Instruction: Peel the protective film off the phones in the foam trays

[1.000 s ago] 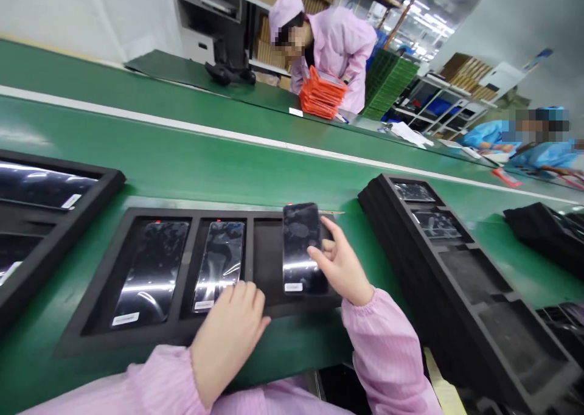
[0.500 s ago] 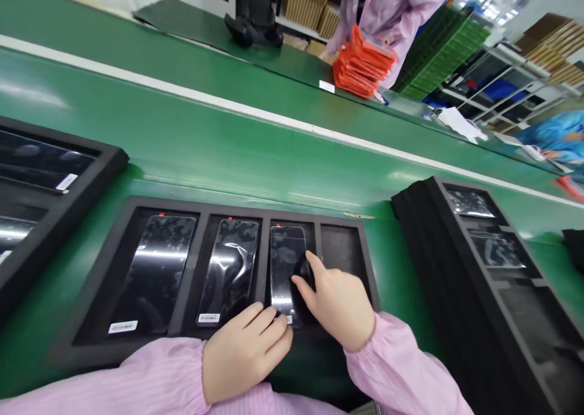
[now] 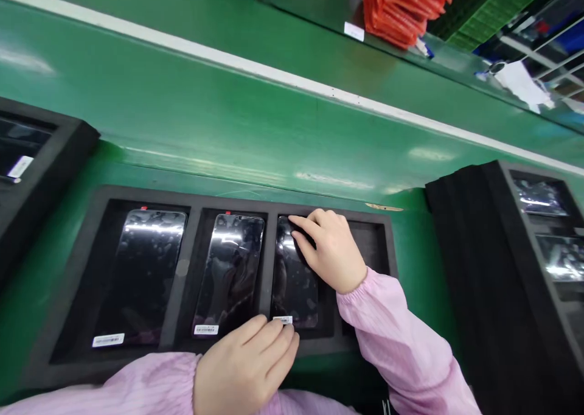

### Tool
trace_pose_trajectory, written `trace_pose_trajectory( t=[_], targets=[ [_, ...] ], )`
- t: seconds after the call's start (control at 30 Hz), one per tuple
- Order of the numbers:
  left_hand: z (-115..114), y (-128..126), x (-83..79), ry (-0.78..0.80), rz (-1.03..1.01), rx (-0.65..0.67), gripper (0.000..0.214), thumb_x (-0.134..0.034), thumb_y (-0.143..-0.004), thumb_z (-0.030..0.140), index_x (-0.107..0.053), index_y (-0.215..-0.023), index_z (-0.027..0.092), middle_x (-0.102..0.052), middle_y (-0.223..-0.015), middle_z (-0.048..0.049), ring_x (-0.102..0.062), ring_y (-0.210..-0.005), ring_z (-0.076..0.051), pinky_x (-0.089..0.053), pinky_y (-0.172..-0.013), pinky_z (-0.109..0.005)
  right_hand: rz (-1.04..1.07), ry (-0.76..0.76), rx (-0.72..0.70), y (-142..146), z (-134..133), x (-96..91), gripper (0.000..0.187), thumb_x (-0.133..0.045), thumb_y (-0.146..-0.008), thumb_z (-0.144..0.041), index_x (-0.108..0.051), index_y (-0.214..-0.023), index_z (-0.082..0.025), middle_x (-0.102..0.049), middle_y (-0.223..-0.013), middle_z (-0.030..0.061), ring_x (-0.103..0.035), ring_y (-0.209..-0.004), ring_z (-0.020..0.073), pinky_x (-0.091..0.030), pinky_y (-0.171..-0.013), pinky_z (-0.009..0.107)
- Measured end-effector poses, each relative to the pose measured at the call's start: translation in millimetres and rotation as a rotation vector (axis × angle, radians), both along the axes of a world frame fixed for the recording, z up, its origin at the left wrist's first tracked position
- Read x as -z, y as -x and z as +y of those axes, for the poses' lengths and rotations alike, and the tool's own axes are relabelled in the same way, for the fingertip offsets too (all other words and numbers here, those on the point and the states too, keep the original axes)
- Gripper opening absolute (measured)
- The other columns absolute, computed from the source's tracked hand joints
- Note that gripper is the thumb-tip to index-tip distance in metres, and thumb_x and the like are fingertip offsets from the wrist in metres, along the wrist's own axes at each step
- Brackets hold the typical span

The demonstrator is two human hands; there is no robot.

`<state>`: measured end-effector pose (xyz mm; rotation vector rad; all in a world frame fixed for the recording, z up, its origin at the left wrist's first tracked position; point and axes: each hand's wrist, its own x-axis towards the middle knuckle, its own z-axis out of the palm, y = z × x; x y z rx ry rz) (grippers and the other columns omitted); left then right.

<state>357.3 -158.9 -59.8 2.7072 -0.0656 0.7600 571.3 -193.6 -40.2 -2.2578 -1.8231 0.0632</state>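
Observation:
Three dark phone screens lie in the pockets of a black foam tray [image 3: 182, 269]: a left one [image 3: 141, 275], a middle one [image 3: 230, 269] and a right one [image 3: 294, 281]. Each has a white barcode label at its lower end. My right hand [image 3: 331, 251] is over the top of the right screen, index fingertip at its upper edge and thumb on the glass, with a small gap between them. My left hand [image 3: 249, 366] lies over the tray's front rim, fingers extended, tips by the right screen's label. Red tabs show atop the left and middle screens; that spot on the right screen is covered.
Another foam tray with a screen [image 3: 50, 159] stands at the left. A stack of black foam trays [image 3: 469, 269] rises at the right, screens in its top one. Across the green bench [image 3: 228, 123] lie a pile of red-orange packets [image 3: 401, 7] and some white paper [image 3: 522, 83].
My right hand has moved up from the right screen's side to its top edge, where the red tab no longer shows. My left hand stays near the label. The view has tilted down.

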Motion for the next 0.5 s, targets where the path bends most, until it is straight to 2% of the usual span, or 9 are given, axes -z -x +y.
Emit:
trace_pose_trajectory(
  t=[0.1,0.23,0.37,0.5],
  targets=[
    [-1,1,0.8,-0.018,0.025,0.028,0.04,-0.033,-0.099,0.007,-0.072,-0.096,0.012,-0.075,-0.093,-0.002,-0.061,-0.087,-0.016,-0.042,-0.085,-0.031,-0.138,-0.045,0.076,11,3,-1.3,0.018,-0.058,-0.094,-0.021,-0.067,-0.109,-0.017,-0.062,-0.098,0.008,-0.052,-0.089,0.0238,-0.036,-0.081,0.039],
    [1,4,-0.2,-0.032,0.03,0.077,0.039,-0.033,-0.098,0.006,-0.072,-0.099,0.011,-0.075,-0.097,-0.0033,-0.062,-0.087,-0.017,-0.044,-0.084,-0.032,-0.247,-0.006,0.106,24,8,-3.6,0.023,-0.055,-0.092,-0.016,-0.063,-0.113,-0.012,-0.059,-0.117,0.013,-0.049,-0.101,0.0269,-0.032,-0.088,0.041],
    [2,8,0.4,-0.029,0.024,0.142,0.034,-0.038,-0.097,0.008,-0.071,-0.103,0.01,-0.074,-0.103,-0.0052,-0.063,-0.091,-0.018,-0.045,-0.084,-0.033,-0.327,0.049,0.1,22,12,-6.2,0.023,-0.051,-0.089,-0.008,-0.065,-0.107,-0.013,-0.062,-0.104,0.0116,-0.048,-0.095,0.0268,-0.03,-0.087,0.041],
    [3,9,2.2,-0.037,0.031,0.197,0.032,-0.04,-0.095,0.008,-0.071,-0.105,0.008,-0.074,-0.106,-0.0083,-0.063,-0.091,-0.02,-0.046,-0.082,-0.033,-0.291,0.02,0.052,15,11,-2.2,0.021,-0.051,-0.09,-0.01,-0.067,-0.102,-0.015,-0.061,-0.099,0.0094,-0.046,-0.092,0.0258,-0.029,-0.09,0.041]
  ],
)
